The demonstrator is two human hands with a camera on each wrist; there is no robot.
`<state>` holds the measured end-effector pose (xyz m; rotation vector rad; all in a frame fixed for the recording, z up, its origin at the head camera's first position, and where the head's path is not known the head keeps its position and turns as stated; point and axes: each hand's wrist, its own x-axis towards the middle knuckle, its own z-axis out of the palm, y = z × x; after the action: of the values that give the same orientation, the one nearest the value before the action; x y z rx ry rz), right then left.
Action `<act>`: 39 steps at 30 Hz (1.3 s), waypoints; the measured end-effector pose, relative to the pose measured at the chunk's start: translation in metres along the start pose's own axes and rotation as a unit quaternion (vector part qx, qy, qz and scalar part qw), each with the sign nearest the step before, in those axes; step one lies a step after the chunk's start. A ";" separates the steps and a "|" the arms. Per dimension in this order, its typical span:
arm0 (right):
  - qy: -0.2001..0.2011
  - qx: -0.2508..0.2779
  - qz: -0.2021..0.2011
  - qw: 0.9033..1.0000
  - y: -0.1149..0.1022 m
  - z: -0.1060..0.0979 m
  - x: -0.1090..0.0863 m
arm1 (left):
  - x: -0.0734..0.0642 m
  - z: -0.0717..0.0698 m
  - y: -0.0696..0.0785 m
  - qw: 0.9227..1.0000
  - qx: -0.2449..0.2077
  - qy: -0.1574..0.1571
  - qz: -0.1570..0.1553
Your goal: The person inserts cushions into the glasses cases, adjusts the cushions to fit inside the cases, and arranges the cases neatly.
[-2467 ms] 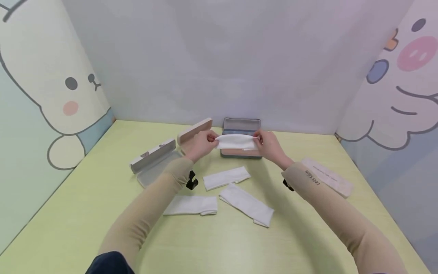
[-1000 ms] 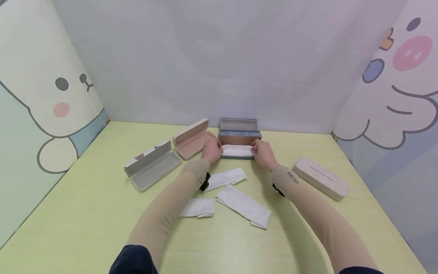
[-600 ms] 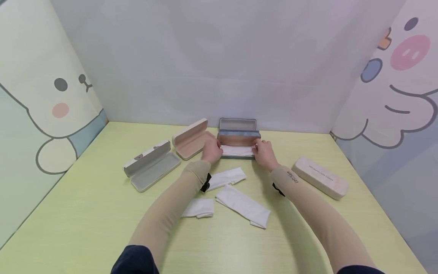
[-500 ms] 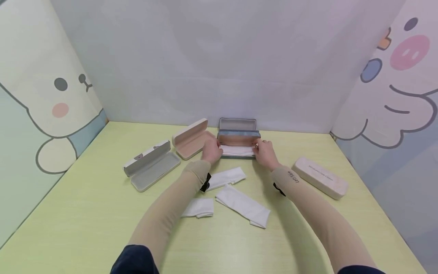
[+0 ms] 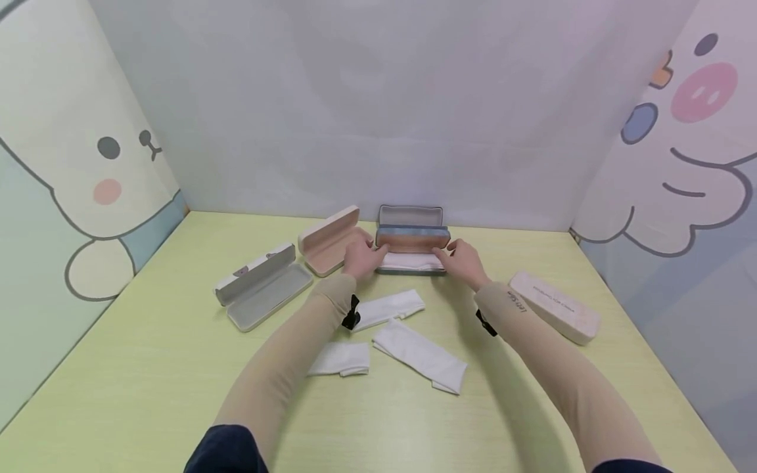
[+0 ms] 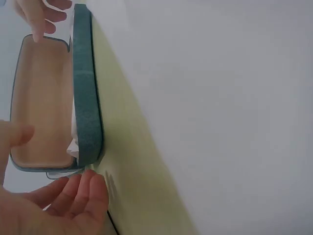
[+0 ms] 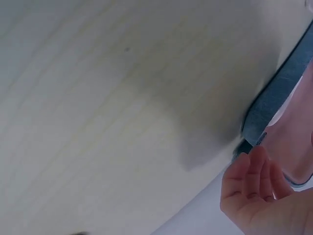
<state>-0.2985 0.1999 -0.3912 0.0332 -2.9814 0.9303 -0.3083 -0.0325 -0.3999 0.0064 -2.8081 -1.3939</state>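
Far back on the bench, a folded white cloth lies inside the open blue-green, peach-lined case. Your left hand and right hand hold nothing, fingers relaxed near its ends; tuck in the corner poking up at left.

Surface finishes around the blue-green case.
Its wall looks matt and faintly mottled, its lining smooth; white fabric cloths lie before it on a smooth, wood-grained table; the pink case to its right is matt.
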 end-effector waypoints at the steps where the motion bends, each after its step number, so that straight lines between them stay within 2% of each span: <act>1: -0.003 0.010 0.014 1.000 -0.001 -0.001 0.000 | 0.000 0.000 0.001 1.000 -0.004 -0.004 -0.010; 5: -0.023 0.048 0.063 0.997 -0.005 -0.004 0.002 | 0.002 -0.001 0.004 0.999 -0.020 -0.011 -0.028; 11: -0.053 0.110 0.107 0.987 -0.012 -0.005 0.006 | 0.001 0.000 0.012 0.997 -0.046 -0.032 -0.045; 17: -0.063 0.114 0.134 0.982 -0.021 -0.004 0.011 | 0.000 0.002 0.024 0.995 -0.041 -0.050 -0.074; 23: -0.072 0.124 0.133 0.981 -0.020 -0.002 0.015 | 0.000 0.003 0.029 0.996 -0.025 -0.041 -0.079; 31: -0.138 0.154 0.120 0.971 -0.022 -0.011 0.014 | 0.003 0.000 0.022 0.992 -0.076 -0.064 -0.081; 34: -0.160 0.149 0.112 0.969 -0.023 -0.015 0.014 | 0.003 -0.001 0.020 0.992 -0.071 -0.074 -0.077; 39: -0.173 0.134 0.106 0.970 -0.023 -0.017 0.016 | 0.004 -0.002 0.020 0.993 -0.056 -0.077 -0.072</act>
<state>-0.3138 0.1902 -0.3637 -0.1358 -3.1883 1.4908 -0.3120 -0.0225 -0.3826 0.1077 -2.8982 -1.6498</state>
